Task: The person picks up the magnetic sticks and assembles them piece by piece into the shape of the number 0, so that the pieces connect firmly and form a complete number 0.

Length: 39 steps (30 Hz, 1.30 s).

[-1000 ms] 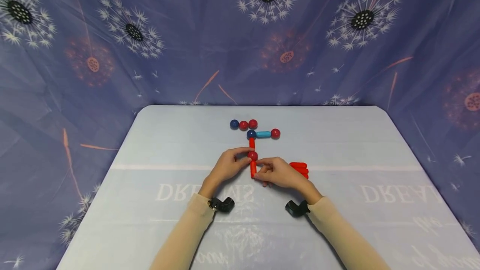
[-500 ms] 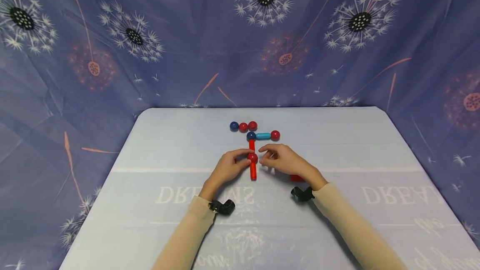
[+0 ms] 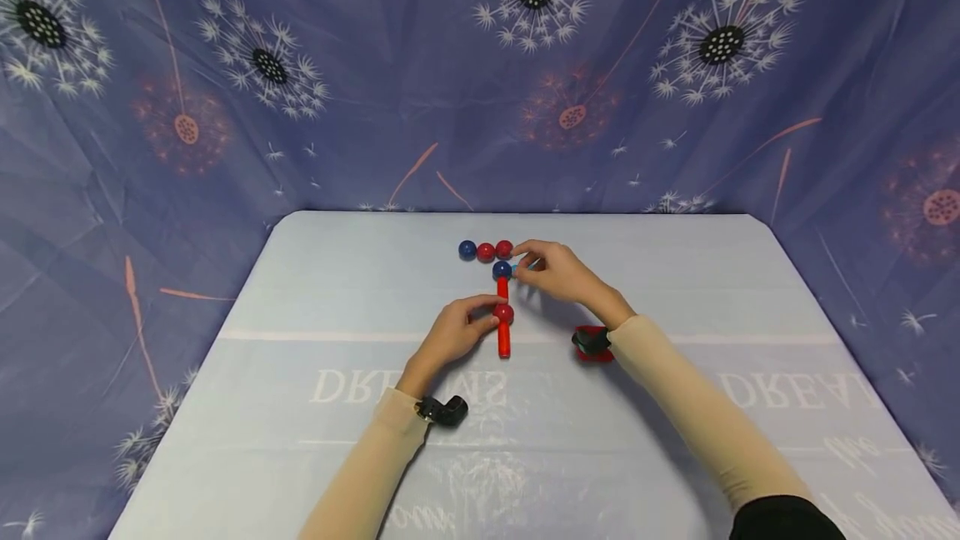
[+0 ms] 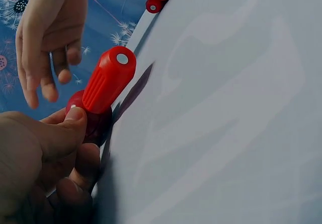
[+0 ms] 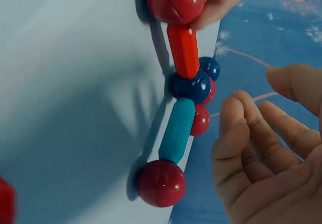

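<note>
My left hand (image 3: 457,332) pinches a red ball (image 3: 504,313) between thumb and fingers. Two red magnetic rods join that ball: a near rod (image 3: 504,340), whose metal end disc shows in the left wrist view, and a far rod (image 5: 183,50) running to a dark blue ball (image 5: 191,86). From the blue ball a light blue rod (image 5: 177,130) leads to another red ball (image 5: 161,183). Above this chain my right hand (image 3: 558,272) hovers with loosely bent fingers and holds nothing. In the head view it covers most of the light blue rod and its end ball.
Beyond the chain, a loose blue ball (image 3: 467,250) and two red balls (image 3: 486,252) sit in a row. Several red rods (image 3: 594,355) lie at the right, partly hidden by my right wrist's camera. A patterned cloth (image 3: 420,107) hangs behind the white table (image 3: 360,273).
My right hand has left the near red rod and moved away from me, up over the light blue rod. My left hand keeps its pinch on the red ball in the same place.
</note>
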Each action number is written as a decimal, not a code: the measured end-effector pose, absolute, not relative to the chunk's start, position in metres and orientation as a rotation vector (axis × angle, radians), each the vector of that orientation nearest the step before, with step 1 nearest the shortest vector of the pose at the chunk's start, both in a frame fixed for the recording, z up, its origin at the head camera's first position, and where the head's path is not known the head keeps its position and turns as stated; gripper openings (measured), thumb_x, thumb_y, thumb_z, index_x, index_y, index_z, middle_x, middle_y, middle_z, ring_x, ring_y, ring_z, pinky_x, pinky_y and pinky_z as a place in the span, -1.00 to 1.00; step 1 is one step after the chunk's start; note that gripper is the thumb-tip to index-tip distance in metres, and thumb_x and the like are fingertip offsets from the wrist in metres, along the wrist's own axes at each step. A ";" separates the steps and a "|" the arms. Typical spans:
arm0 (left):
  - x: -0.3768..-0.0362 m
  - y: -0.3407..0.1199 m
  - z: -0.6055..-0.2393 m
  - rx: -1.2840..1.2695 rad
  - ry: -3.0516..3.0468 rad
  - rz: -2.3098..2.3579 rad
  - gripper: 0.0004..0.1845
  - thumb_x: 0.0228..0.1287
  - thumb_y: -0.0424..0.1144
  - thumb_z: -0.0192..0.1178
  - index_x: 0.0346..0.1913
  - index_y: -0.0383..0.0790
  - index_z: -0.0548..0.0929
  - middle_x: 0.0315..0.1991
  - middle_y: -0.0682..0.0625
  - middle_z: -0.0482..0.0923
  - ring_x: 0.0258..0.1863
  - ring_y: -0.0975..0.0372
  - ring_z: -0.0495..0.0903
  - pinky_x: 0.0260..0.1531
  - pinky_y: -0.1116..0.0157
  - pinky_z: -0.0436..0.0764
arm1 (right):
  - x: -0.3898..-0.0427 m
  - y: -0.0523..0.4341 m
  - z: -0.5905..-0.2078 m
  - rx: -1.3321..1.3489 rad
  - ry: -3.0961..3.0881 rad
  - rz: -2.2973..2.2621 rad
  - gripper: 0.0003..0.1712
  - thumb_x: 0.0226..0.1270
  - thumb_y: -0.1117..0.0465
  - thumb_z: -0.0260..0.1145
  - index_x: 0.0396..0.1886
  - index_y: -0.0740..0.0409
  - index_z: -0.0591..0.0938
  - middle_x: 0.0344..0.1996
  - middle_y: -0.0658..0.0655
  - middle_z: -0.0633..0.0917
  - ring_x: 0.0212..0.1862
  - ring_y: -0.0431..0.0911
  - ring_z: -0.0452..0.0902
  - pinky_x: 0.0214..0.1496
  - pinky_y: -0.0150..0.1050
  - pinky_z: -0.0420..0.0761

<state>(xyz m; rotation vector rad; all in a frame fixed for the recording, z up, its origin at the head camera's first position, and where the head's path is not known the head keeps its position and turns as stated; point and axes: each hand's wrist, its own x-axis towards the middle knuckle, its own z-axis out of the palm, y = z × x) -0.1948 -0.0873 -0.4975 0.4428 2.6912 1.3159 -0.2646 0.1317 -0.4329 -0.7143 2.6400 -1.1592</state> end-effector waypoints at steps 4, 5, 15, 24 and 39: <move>-0.196 -0.089 -0.495 0.441 2.697 1.311 -0.66 0.30 -0.13 0.25 0.13 0.10 0.63 -0.09 0.11 0.66 -0.50 0.25 0.43 -0.44 0.31 0.44 | -0.282 0.126 -0.433 -0.684 2.665 -1.196 -0.56 0.33 0.06 0.29 0.16 0.10 0.58 -0.15 0.10 0.71 -0.15 -0.01 0.61 -0.07 -0.10 0.59; -0.196 -0.089 -0.495 0.442 2.698 1.311 -0.66 0.30 -0.13 0.25 0.13 0.10 0.63 -0.09 0.11 0.66 -0.49 0.25 0.44 -0.43 0.31 0.44 | -0.285 0.124 -0.433 -0.668 2.669 -1.208 -0.55 0.33 0.05 0.28 0.17 0.09 0.57 -0.13 0.10 0.71 -0.14 0.00 0.61 -0.05 -0.09 0.59; -0.195 -0.089 -0.494 0.400 2.684 1.307 -0.65 0.30 -0.13 0.25 0.14 0.13 0.62 -0.07 0.11 0.64 -0.46 0.22 0.43 -0.42 0.31 0.43 | -0.306 0.114 -0.432 -0.550 2.688 -1.286 -0.54 0.31 0.05 0.31 0.18 0.03 0.55 -0.02 0.15 0.66 0.00 0.05 0.57 0.12 -0.05 0.55; -0.194 -0.087 -0.495 0.406 2.689 1.300 -0.65 0.30 -0.12 0.25 0.15 0.13 0.62 -0.02 0.11 0.64 -0.40 0.22 0.45 -0.35 0.30 0.45 | -0.317 0.119 -0.446 -0.482 2.686 -1.245 -0.48 0.31 0.07 0.31 0.24 0.09 0.49 0.12 0.24 0.58 0.09 0.14 0.55 0.10 -0.02 0.57; -0.192 -0.090 -0.495 0.444 2.664 1.339 -0.67 0.27 -0.18 0.28 0.09 0.13 0.65 -0.12 0.13 0.64 -0.55 0.27 0.43 -0.46 0.33 0.45 | -0.321 0.118 -0.465 -0.536 2.662 -1.132 -0.43 0.29 0.05 0.32 0.23 0.20 0.50 0.06 0.24 0.60 0.14 0.14 0.54 0.16 0.04 0.53</move>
